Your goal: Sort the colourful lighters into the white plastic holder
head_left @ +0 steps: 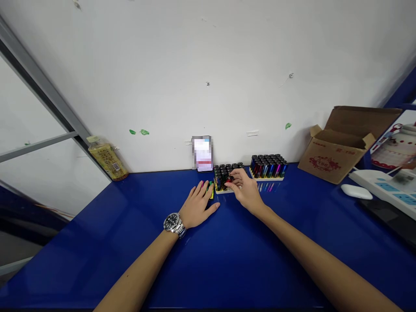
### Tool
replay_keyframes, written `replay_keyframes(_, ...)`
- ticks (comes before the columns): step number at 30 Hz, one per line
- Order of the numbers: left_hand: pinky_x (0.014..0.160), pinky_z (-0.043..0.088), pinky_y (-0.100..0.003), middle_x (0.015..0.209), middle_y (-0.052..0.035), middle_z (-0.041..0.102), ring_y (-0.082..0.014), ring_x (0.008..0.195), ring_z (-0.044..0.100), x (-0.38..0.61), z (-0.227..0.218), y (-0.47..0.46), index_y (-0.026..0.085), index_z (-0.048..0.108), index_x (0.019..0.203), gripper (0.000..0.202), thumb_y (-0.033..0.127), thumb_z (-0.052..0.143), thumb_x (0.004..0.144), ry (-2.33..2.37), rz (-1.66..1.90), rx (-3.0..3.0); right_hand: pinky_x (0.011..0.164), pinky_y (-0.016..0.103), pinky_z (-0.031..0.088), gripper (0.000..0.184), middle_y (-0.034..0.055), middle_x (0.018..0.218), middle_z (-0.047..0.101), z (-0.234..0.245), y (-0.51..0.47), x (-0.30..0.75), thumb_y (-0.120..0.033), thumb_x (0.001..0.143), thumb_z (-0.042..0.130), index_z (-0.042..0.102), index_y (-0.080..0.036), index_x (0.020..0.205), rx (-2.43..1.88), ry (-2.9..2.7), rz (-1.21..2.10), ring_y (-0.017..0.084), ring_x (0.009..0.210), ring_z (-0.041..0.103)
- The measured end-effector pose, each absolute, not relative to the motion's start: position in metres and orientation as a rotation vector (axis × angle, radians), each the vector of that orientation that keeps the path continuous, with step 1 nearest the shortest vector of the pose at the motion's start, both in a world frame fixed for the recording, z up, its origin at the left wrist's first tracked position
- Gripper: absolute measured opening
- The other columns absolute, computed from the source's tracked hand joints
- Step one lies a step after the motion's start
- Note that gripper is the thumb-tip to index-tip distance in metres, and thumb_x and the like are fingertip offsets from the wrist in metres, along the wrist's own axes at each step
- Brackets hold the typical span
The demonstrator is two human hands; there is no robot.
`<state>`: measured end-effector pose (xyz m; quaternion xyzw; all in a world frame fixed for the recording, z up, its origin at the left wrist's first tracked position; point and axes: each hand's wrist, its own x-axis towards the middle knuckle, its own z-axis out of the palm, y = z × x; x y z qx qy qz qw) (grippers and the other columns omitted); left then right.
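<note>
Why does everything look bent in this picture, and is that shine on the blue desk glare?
In the head view, the wide lens distorts the scene: the window frame leans steeply and the desk seems to spread toward the camera. The glossy desk shows soft glare and mirrors the lighters near the right hand. The card by the wall is pixelated and unreadable.

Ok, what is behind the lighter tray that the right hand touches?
A blurred card stands against the white wall behind it. The lighters and right hand cover most of the tray, so its base is hidden.
</note>
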<state>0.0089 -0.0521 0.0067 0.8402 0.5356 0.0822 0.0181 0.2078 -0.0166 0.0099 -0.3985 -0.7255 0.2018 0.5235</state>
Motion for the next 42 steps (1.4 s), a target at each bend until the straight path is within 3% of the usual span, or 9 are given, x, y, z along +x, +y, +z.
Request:
replay_keyframes(3, 0.113, 0.026, -0.051, 0.153, -0.0153, 0.026, -0.0316, 0.143, 0.017, 0.009, 0.006, -0.052, 0.012, 0.028, 0.146, 0.074, 0.063, 0.023, 0.092, 1.67, 0.253, 2.624, 0.063, 0.028, 0.05, 0.006, 0.0039, 0.077, 0.064, 0.009, -0.016, 0.208, -0.024, 0.088, 0.054, 0.058, -0.02, 0.091, -0.942, -1.871, 0.25, 0.017, 0.068, 0.063)
replay_keyframes(6, 0.112, 0.03, -0.048, 0.152, -0.0175, 0.029, -0.032, 0.142, 0.019, 0.009, 0.006, -0.055, 0.007, 0.031, 0.144, 0.074, 0.061, 0.023, 0.093, 1.672, 0.246, 2.669, 0.064, 0.028, 0.048, 0.014, 0.0077, 0.08, 0.065, 0.008, -0.016, 0.209, -0.021, 0.092, 0.048, 0.06, -0.018, 0.087, -0.912, -1.981, 0.1, 0.018, 0.071, 0.063)
replay_keyframes(12, 0.105, 0.038, -0.048, 0.143, -0.0208, 0.043, -0.0345, 0.136, 0.034, 0.013, 0.011, -0.068, 0.004, 0.042, 0.137, 0.069, 0.057, 0.025, 0.094, 1.631, 0.214, 2.845, 0.064, 0.026, 0.046, 0.026, 0.008, 0.09, 0.069, 0.016, -0.024, 0.207, -0.021, 0.094, 0.043, 0.066, -0.019, 0.106, -1.044, -2.061, -0.071, 0.018, 0.079, 0.063)
replay_keyframes(17, 0.091, 0.046, -0.047, 0.132, -0.0208, 0.055, -0.0329, 0.112, 0.055, 0.016, 0.021, -0.075, 0.006, 0.052, 0.127, 0.063, 0.055, 0.031, 0.094, 1.59, 0.195, 2.967, 0.057, 0.024, 0.041, 0.036, 0.0073, 0.086, 0.067, 0.017, -0.032, 0.207, -0.022, 0.091, 0.044, 0.062, -0.02, 0.122, -1.141, -2.026, -0.274, 0.018, 0.078, 0.061)
replay_keyframes(19, 0.087, 0.047, -0.045, 0.13, -0.0203, 0.057, -0.0308, 0.104, 0.056, 0.015, 0.025, -0.076, 0.005, 0.053, 0.126, 0.062, 0.054, 0.033, 0.094, 1.537, 0.173, 2.992, 0.055, 0.024, 0.039, 0.036, 0.0072, 0.083, 0.066, 0.016, -0.035, 0.206, -0.024, 0.092, 0.042, 0.062, -0.017, 0.121, -1.156, -1.999, -0.242, 0.016, 0.07, 0.06)
replay_keyframes(24, 0.079, 0.049, -0.04, 0.117, -0.0156, 0.064, -0.0268, 0.091, 0.056, 0.014, 0.035, -0.075, 0.009, 0.059, 0.116, 0.05, 0.049, 0.042, 0.091, 1.449, 0.139, 2.981, 0.051, 0.026, 0.034, 0.033, 0.0058, 0.07, 0.065, 0.021, -0.05, 0.194, -0.034, 0.093, 0.04, 0.066, -0.018, 0.08, -1.342, -2.188, 0.035, 0.017, 0.061, 0.059)
replay_keyframes(29, 0.076, 0.051, -0.037, 0.09, -0.0086, 0.069, -0.0223, 0.079, 0.056, 0.013, 0.039, -0.076, 0.016, 0.064, 0.093, 0.036, 0.048, 0.05, 0.085, 1.34, 0.205, 2.933, 0.056, 0.028, 0.038, 0.036, 0.0128, 0.08, 0.068, 0.026, -0.059, 0.179, -0.041, 0.095, 0.035, 0.062, -0.018, 0.09, -1.515, -2.345, 0.16, 0.026, 0.081, 0.063)
replay_keyframes(33, 0.073, 0.052, -0.038, 0.099, -0.0094, 0.07, -0.0225, 0.078, 0.057, 0.011, 0.04, -0.074, 0.015, 0.066, 0.095, 0.041, 0.051, 0.05, 0.085, 1.345, 0.193, 2.924, 0.061, 0.032, 0.042, 0.03, 0.0148, 0.09, 0.068, 0.031, -0.061, 0.181, -0.038, 0.093, 0.038, 0.059, -0.018, 0.1, -1.518, -2.405, 0.27, 0.031, 0.096, 0.059)
replay_keyframes(42, 0.081, 0.054, -0.041, 0.125, -0.0136, 0.062, -0.0271, 0.099, 0.06, -0.001, 0.035, -0.067, 0.013, 0.065, 0.114, 0.056, 0.057, 0.042, 0.089, 1.411, 0.273, 2.875, 0.061, 0.032, 0.041, 0.006, 0.0133, 0.083, 0.064, 0.039, -0.062, 0.196, -0.023, 0.081, 0.05, 0.052, -0.017, 0.08, -1.542, -2.477, 0.455, 0.028, 0.079, 0.062)
